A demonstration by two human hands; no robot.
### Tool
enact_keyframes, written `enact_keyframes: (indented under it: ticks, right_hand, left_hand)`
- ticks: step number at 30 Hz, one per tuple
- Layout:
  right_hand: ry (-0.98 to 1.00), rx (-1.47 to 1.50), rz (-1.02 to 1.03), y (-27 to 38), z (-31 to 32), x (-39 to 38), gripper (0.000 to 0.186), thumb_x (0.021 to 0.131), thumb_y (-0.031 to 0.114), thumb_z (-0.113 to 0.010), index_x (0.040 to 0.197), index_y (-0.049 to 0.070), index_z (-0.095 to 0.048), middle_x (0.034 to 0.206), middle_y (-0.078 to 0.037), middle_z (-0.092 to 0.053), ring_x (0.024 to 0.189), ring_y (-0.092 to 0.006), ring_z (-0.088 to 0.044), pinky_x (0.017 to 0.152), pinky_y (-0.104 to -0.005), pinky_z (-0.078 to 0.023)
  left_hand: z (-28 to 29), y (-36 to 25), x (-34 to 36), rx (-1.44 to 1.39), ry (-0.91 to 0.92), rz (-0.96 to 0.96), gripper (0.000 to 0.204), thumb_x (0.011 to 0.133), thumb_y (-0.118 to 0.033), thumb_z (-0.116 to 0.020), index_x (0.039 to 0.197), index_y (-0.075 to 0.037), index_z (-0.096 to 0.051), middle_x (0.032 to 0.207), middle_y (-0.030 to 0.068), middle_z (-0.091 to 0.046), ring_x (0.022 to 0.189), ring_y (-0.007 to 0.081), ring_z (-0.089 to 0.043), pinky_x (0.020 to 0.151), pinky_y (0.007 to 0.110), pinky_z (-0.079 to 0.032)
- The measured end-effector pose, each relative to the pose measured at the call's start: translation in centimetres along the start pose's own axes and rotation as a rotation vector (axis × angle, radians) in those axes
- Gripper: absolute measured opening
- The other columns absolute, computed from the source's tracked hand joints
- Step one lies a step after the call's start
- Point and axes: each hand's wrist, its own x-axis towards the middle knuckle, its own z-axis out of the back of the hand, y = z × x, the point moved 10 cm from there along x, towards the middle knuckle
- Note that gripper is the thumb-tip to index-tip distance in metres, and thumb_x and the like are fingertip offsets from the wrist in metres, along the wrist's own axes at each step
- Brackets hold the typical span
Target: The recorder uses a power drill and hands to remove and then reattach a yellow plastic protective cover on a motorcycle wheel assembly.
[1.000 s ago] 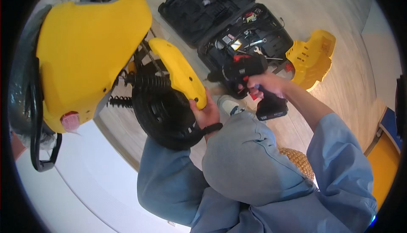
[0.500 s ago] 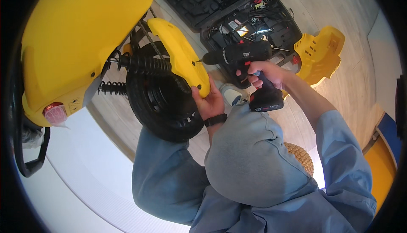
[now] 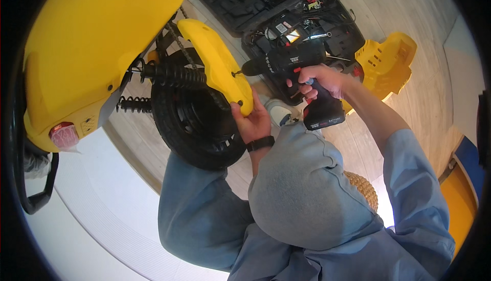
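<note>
My right hand [image 3: 322, 81] grips a black cordless drill [image 3: 291, 58] by its handle, index finger by the red trigger. The drill's bit points left and meets a dark screw hole in a yellow plastic chain cover [image 3: 217, 63]. Low on that cover, my left hand [image 3: 254, 120] clasps the end, thumb in front near a second dark screw [image 3: 240, 103]. Behind the cover are a chain [image 3: 179, 40], a black wheel [image 3: 194, 122] and a black coil-spring shock absorber [image 3: 174, 75]. Whether the bit sits in a screw head is too small to tell.
A yellow vehicle body [image 3: 102, 50] with a red tail light [image 3: 64, 136] fills the left. An open black tool case [image 3: 353, 30] with loose tools lies on the floor [image 3: 409, 4] ahead. Beside it rests another yellow plastic part [image 3: 394, 61]. A woven basket [image 3: 363, 189] is at my right.
The drill has tilted slightly, its rear and my right hand moving up a little. The chain cover has shifted up slightly, and my left hand keeps its hold.
</note>
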Motion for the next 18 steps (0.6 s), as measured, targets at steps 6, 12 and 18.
enact_keyframes:
  ticks: [6,12,18]
  right_hand:
    - [0.017,-0.115,0.006,0.9,-0.3,0.3,0.017,0.080,0.019,-0.055,0.089,0.004,-0.056,0.060,0.002,-0.044,0.049,-0.0065,-0.039,0.048,-0.0212,-0.032]
    - [0.038,-0.071,-0.022,0.3,0.0,0.6,0.018,0.080,0.019,-0.055,0.089,0.004,-0.057,0.060,0.002,-0.045,0.049,-0.0067,-0.039,0.048,-0.0213,-0.032]
    - [-0.017,-0.037,-0.013,0.6,-0.6,-0.3,0.028,0.081,0.016,-0.054,0.104,0.001,-0.061,0.060,0.002,-0.044,0.050,-0.0071,-0.039,0.049,-0.0217,-0.034]
  left_hand:
    - [-0.1,0.0,0.2,-0.025,-0.019,0.001,0.055,0.082,-0.011,-0.072,0.132,-0.003,-0.050,0.134,0.0118,-0.055,0.125,0.0288,-0.051,0.110,0.046,-0.040]
    - [0.4,-0.2,0.3,0.004,-0.013,0.007,0.056,0.081,-0.011,-0.073,0.132,-0.003,-0.050,0.133,0.0120,-0.055,0.124,0.0290,-0.052,0.108,0.045,-0.042]
    - [0.6,-0.5,0.5,0.019,-0.021,-0.016,0.057,0.081,-0.013,-0.073,0.132,-0.003,-0.050,0.134,0.0117,-0.055,0.126,0.0291,-0.051,0.108,0.044,-0.042]
